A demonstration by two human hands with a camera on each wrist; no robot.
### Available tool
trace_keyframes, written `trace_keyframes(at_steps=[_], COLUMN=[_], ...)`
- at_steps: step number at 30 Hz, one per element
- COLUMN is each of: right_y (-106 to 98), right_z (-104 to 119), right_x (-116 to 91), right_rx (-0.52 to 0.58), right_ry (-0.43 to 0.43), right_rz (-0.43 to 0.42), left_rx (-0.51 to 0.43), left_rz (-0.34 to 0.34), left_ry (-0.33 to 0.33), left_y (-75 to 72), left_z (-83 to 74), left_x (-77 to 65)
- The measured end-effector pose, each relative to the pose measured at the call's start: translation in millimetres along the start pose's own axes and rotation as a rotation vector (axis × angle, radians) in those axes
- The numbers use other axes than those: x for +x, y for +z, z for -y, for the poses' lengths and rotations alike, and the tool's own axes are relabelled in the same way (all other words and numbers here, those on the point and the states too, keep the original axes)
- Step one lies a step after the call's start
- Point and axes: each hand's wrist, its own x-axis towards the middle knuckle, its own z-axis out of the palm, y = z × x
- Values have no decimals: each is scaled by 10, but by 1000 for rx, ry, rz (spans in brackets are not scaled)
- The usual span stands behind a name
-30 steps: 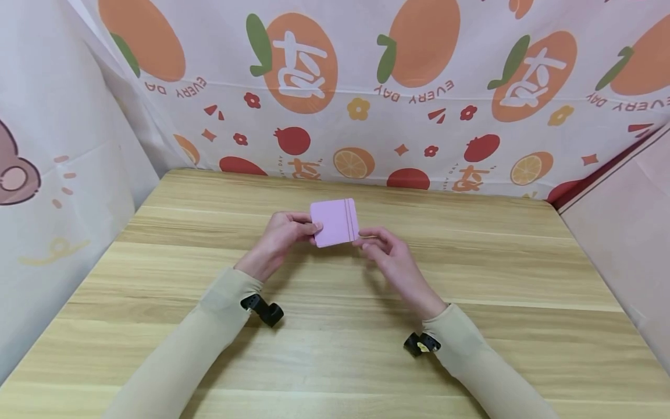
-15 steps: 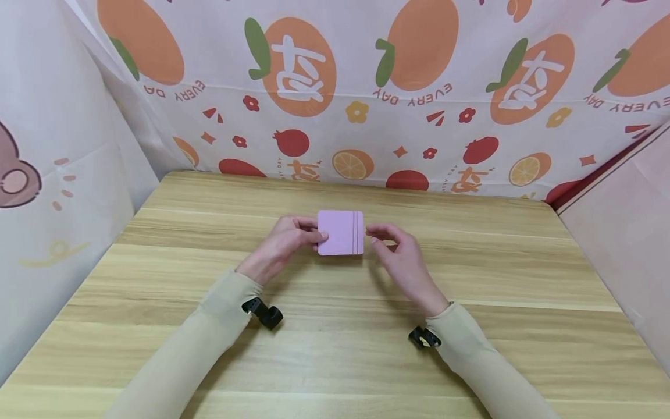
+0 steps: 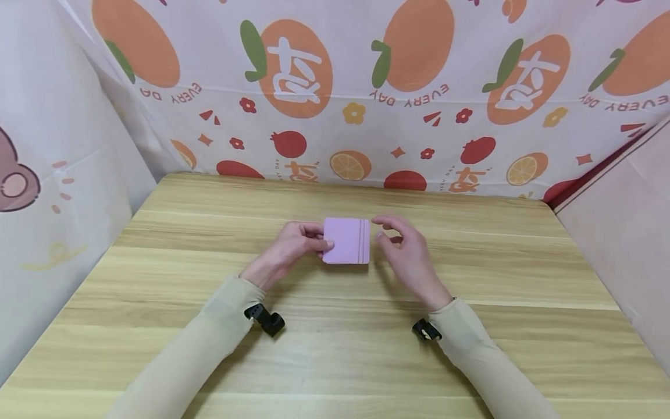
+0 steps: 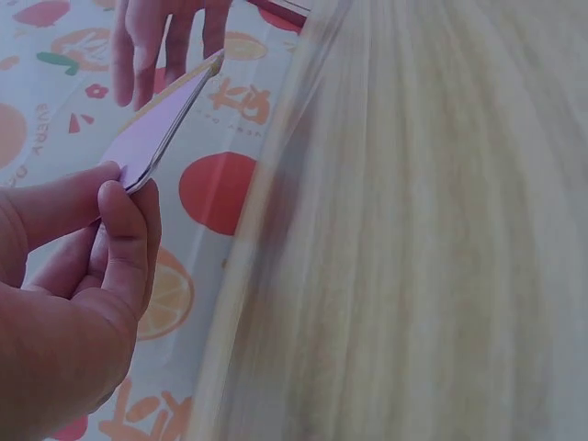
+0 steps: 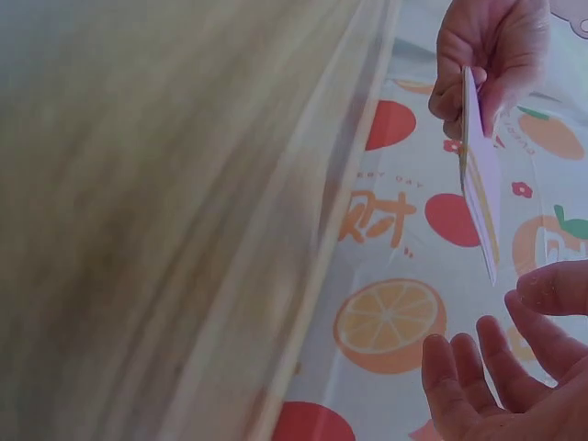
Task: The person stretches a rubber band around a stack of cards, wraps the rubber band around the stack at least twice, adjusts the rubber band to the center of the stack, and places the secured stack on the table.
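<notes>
In the head view, a small square pink notebook is held up near the middle of the table, with two thin darker lines running down near its right edge. My left hand pinches its left edge, thumb on top and fingers underneath. Seen edge-on in the left wrist view, the notebook is thin and layered. My right hand is just beyond the right edge, fingers loosely bent and apart, with nothing in them. The right wrist view shows a gap between this hand and the notebook.
A wood-grain table lies beneath both hands. Behind it hangs a white cloth printed with fruit, with pale panels at left and right. Black wrist cameras sit at both sleeves.
The notebook has come nearer and slightly right in my left hand, and its tilt has straightened. My right fingers, first at its edge, have moved off to the right.
</notes>
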Motion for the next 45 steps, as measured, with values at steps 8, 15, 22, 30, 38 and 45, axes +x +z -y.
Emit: trace_keyframes(at_steps=[8, 15, 22, 30, 38, 45], right_y=[-22, -36, -48, -43, -37, -57], right_z=[-21, -29, -56, -53, -68, -80], right_x=[30, 38, 43, 38, 60, 56], right_rx=[-60, -62, -1, 56, 168, 184], right_ry=[-48, -35, 4, 99, 200, 188], right_rz=[-15, -14, 11, 77, 124, 124], left_rx=[12, 7, 10, 51, 55, 40], left_rz=[44, 101, 116, 126, 148, 104], left_ry=[8, 31, -14, -16, 6, -5], left_y=[67, 97, 135, 167, 238, 233], left_z=[37, 143, 59, 58, 58, 61], left_x=[-13, 7, -97, -129, -137, -118])
